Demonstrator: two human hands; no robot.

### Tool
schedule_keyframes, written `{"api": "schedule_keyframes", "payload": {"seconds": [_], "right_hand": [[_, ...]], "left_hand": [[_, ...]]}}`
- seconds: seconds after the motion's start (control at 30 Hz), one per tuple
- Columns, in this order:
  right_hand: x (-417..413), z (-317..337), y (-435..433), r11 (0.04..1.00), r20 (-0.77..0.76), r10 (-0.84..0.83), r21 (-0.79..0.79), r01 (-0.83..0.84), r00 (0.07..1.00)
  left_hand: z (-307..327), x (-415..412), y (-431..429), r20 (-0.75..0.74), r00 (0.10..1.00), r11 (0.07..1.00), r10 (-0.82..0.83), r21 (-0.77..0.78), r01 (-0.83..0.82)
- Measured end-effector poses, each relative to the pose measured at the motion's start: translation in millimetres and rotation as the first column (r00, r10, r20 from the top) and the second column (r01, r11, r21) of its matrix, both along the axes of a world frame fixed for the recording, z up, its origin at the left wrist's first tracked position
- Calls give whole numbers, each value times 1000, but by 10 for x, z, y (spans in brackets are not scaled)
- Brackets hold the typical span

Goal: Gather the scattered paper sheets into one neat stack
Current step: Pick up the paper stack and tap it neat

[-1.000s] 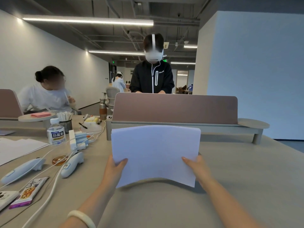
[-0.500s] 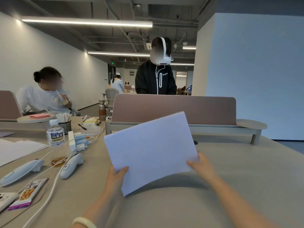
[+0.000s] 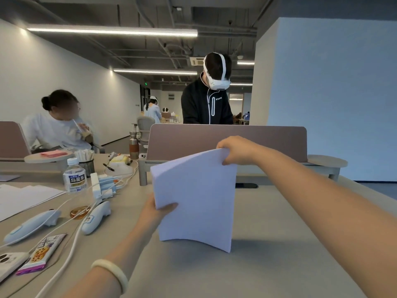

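Observation:
A stack of white paper sheets [image 3: 197, 201] stands upright on its short edge on the grey table [image 3: 279, 244], bowed slightly at the bottom. My left hand [image 3: 158, 209] grips the stack's left edge about halfway down, thumb across the front. My right hand [image 3: 238, 150] pinches the top right corner. The back of the stack is hidden from me.
More white sheets [image 3: 23, 196] lie at the far left. A tea bottle [image 3: 74, 179], two white controllers [image 3: 95, 217], cables, a snack packet [image 3: 41, 253] and a phone crowd the left side. A brown divider [image 3: 227, 140] stands behind; people sit and stand beyond it.
The stack was turned from landscape, held by both side edges, to portrait and set upright on the table. My right hand rose to the top corner; my left slid up the left edge.

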State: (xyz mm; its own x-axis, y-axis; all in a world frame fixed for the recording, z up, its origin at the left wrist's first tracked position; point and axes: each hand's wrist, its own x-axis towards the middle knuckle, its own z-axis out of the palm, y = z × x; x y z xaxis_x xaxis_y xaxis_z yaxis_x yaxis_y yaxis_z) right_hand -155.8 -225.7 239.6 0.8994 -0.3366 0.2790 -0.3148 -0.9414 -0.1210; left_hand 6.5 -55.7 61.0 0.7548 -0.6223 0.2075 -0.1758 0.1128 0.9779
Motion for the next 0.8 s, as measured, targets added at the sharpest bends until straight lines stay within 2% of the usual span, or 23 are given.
{"api": "schedule_keyframes", "payload": {"seconds": [0.1, 0.17, 0.2, 0.27, 0.3, 0.37, 0.47, 0.53, 0.67, 0.8], "right_hand": [[47, -1, -65, 993, 117, 13, 113, -27, 993], [33, -130, -143, 939, 300, -45, 339, -62, 953], [21, -244, -183, 864, 391, -102, 491, -113, 915], [24, -565, -265, 637, 493, -216, 725, -261, 843], [40, -746, -294, 544, 500, -243, 779, -310, 831], [87, -1106, -279, 461, 456, -267, 834, -303, 849], [202, -1540, -175, 427, 428, -340, 864, -268, 838], [291, -1686, -150, 470, 463, -409, 845, -254, 786], [350, -1580, -123, 524, 514, -478, 818, -238, 712], [283, -1586, -98, 552, 532, -465, 799, -239, 708]], "left_hand": [[41, -40, 8, -82, 996, 999, 19, -32, -22], [60, -30, 3, -82, 996, 999, 27, -24, -29], [61, -21, -4, -86, 996, 999, 25, -26, -28], [68, -9, -21, -102, 994, 999, 25, -39, -29], [82, -19, -28, -100, 995, 998, 32, -45, -37], [84, -37, -47, -101, 994, 996, 43, -69, -51], [19, -74, -109, -89, 990, 985, 109, -128, -120], [0, -127, -167, -80, 986, 974, 147, -162, -159], [116, -142, -253, -32, 985, 964, 168, -204, -171], [61, -116, -258, 1, 988, 965, 155, -213, -151]]}}
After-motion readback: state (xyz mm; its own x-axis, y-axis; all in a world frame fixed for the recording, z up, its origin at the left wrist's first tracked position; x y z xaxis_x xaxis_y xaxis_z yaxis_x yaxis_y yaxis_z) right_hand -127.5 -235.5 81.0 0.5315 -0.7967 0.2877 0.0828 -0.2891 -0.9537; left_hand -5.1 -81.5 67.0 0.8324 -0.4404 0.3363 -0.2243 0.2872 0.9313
